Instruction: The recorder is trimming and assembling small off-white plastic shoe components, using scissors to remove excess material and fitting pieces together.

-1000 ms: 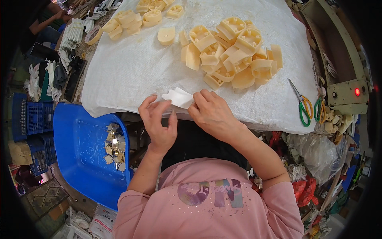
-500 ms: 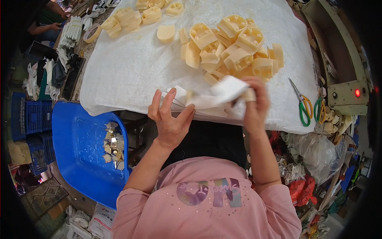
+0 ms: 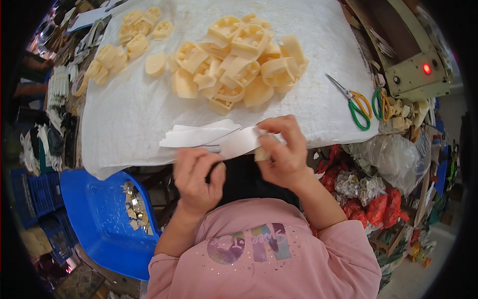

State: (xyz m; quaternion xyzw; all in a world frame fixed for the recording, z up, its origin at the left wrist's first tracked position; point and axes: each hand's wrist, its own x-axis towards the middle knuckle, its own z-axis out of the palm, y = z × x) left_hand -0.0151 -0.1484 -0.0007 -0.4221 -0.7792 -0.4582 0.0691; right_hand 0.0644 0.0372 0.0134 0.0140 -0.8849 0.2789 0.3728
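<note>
A stack of white paper-like strips lies across the near edge of the white-covered table. My right hand pinches the right end of the strips together with a small pale piece. Just below the strips, my left hand touches them from underneath, fingers curled. Beyond the hands sits a heap of cream-yellow moulded parts.
A smaller cluster of cream parts lies at the far left. Green-handled scissors rest at the right, beside a beige box with a red light. A blue tub with scraps stands at the lower left; bagged clutter fills the right.
One second ago both hands held a small folded white piece at the table edge. The right hand then swung right, drawing it out; now the strips are spread long between both hands.
</note>
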